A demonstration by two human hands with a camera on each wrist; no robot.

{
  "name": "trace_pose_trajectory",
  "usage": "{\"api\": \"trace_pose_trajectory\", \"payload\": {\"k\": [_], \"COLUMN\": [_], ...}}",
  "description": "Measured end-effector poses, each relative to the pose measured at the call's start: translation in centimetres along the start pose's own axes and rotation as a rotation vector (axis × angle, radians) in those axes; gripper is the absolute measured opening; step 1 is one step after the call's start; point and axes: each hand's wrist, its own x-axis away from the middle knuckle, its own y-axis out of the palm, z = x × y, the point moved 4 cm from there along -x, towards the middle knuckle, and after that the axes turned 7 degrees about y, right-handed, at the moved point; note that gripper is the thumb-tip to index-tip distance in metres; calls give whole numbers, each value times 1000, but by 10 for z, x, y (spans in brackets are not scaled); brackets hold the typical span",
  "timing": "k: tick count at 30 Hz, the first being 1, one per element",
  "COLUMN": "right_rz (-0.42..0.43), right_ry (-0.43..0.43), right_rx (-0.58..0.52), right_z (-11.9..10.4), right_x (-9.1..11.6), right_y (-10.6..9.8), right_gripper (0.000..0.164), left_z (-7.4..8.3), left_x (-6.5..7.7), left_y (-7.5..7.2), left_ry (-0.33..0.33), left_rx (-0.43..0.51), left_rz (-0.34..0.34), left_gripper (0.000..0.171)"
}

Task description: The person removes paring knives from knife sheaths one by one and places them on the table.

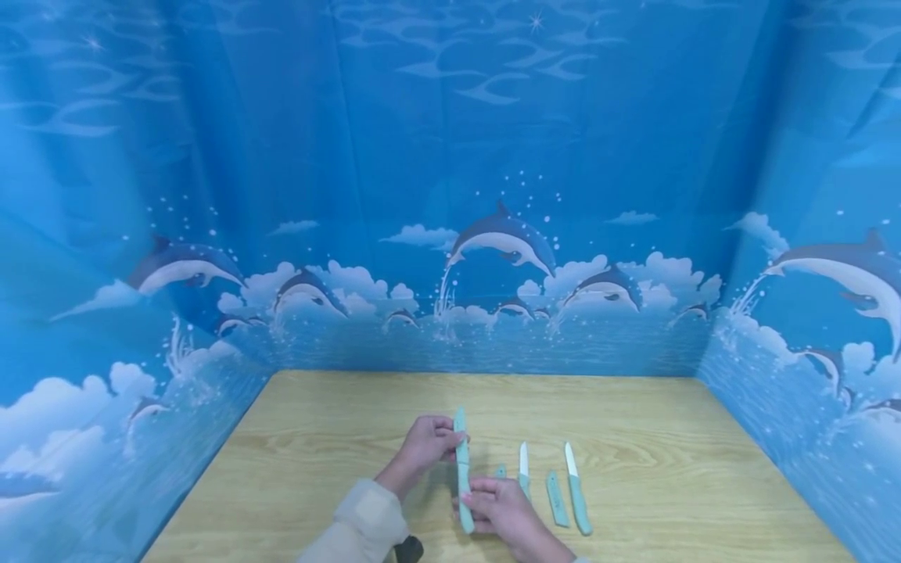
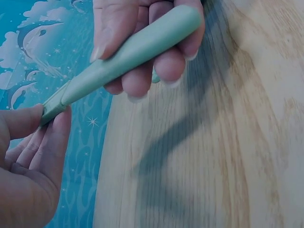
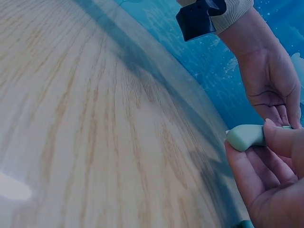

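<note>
A mint-green knife spans both hands above the table, its blade covered by a matching sheath (image 1: 460, 422). My left hand (image 1: 428, 442) pinches the sheath between thumb and fingers. Lower down, my right hand (image 1: 503, 508) grips the knife's handle (image 2: 137, 52), thumb on one side and fingers on the other. In the left wrist view the sheath meets the handle, and no bare blade shows. The right wrist view has the rounded handle end (image 3: 244, 137) poking out from the right fingers.
Right of my hands lie two unsheathed green-handled knives, one farther right (image 1: 577, 500) and one partly behind my right hand (image 1: 524, 461). A loose sheath (image 1: 558, 500) lies between them; another small green piece (image 1: 501, 471) is mostly hidden. Dolphin-print curtains (image 1: 493, 336) enclose the wooden table (image 1: 669, 438).
</note>
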Motion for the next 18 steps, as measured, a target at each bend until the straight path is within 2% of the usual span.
{"api": "trace_pose_trajectory", "payload": {"k": [7, 18], "right_rz": [-9, 1], "right_ry": [-4, 12], "right_rx": [-6, 13], "right_z": [2, 4], "right_x": [0, -1], "right_y": [0, 1], "right_gripper": [33, 34], "left_z": [1, 4], "left_x": [1, 3], "left_y": [-1, -1], "left_ry": [4, -13], "left_rx": [4, -19], "left_rz": [-3, 40], "left_gripper": [15, 15]}}
